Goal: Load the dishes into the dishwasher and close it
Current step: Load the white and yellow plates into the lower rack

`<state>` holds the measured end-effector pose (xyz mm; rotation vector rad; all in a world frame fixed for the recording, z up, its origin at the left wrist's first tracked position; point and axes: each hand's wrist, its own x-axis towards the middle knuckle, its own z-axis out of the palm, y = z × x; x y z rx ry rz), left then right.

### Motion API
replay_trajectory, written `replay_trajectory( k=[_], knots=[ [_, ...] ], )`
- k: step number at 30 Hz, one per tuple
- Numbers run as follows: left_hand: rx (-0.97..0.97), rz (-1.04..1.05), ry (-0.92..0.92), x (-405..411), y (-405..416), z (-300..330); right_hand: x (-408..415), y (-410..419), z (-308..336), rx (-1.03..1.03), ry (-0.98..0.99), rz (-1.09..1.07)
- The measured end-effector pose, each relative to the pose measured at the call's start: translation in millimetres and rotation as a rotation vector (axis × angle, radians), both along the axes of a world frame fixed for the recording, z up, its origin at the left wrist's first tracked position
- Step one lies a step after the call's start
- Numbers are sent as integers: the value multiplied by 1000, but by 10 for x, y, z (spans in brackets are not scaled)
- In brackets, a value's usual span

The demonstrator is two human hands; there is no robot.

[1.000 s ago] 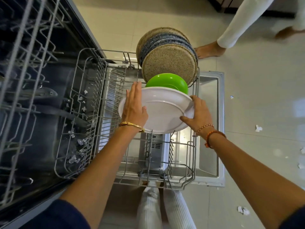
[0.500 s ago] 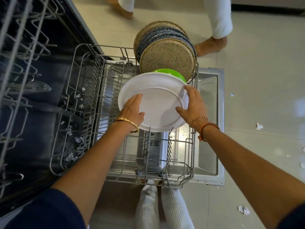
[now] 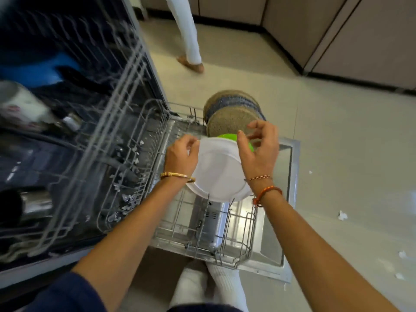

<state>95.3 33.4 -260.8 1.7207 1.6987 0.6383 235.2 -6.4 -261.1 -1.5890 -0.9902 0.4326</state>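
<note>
A white plate point(image 3: 219, 170) stands on edge between the tines of the pulled-out lower rack point(image 3: 202, 239). Behind it stands a green plate point(image 3: 227, 136), and behind that several speckled brown and blue plates point(image 3: 227, 118). My left hand point(image 3: 181, 157) curls around the white plate's left rim. My right hand point(image 3: 258, 152) hovers over the plate's upper right edge with its fingers spread and nothing in it. The open dishwasher door point(image 3: 290, 199) lies flat under the rack.
The upper rack point(image 3: 108, 122) sticks out at the left, blurred, with dark items below it. Another person's leg point(image 3: 189, 41) stands on the floor beyond the rack. Cabinets point(image 3: 337, 30) line the far right. Paper scraps point(image 3: 342, 215) lie on the tiles. My white-trousered legs point(image 3: 222, 287) are below the rack.
The white plate has gone from tilted to standing upright in the rack. My right hand has come off its rim and opened. The view has tilted up and the other person has walked away.
</note>
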Motion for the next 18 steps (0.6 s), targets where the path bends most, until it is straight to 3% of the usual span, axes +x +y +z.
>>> replay_trajectory(
  k=[5, 11, 14, 18],
  knots=[
    [185, 160, -148, -281, -324, 1418, -451, -94, 1436, 246, 194, -7],
    [510, 460, -257, -1150, -864, 2586, -1371, -176, 2714, 344, 560, 344],
    [665, 721, -271, -1735, -1136, 2861, -1999, -248, 2979, 275, 614, 671],
    [762, 1145, -377, -2449, -1564, 3060, -2835, -535, 3133, -6, 589, 1065]
  ],
)
